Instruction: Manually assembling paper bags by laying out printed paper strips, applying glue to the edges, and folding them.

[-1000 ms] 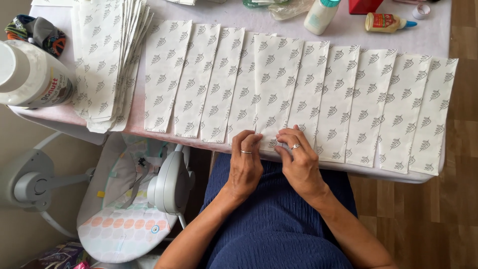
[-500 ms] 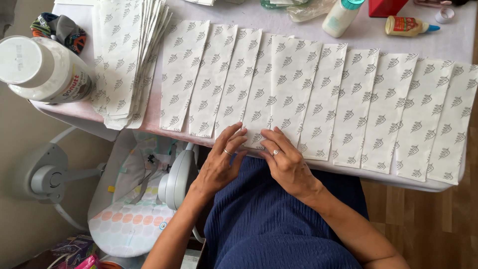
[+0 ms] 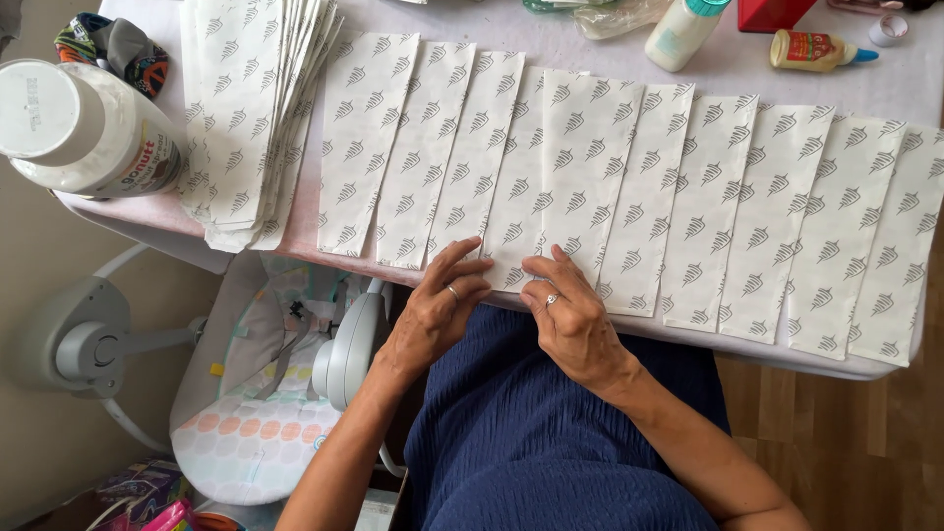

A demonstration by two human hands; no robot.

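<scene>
White-clothed table (image 3: 747, 74) fills the view, and at its near edge lies the printed paper strip (image 3: 575, 187), long axis running away from the person. Left hand (image 3: 438, 310) and right hand (image 3: 565, 315) press flat, fingers spread, on its near end. Overlapping strips flank it; a stack (image 3: 251, 108) sits left.

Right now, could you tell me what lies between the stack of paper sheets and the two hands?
In the head view, three overlapping patterned sheets lie between the stack and the hands, left and right.

Both hands (image 3: 506, 300) on printed paper sheets (image 3: 580, 182)
</scene>
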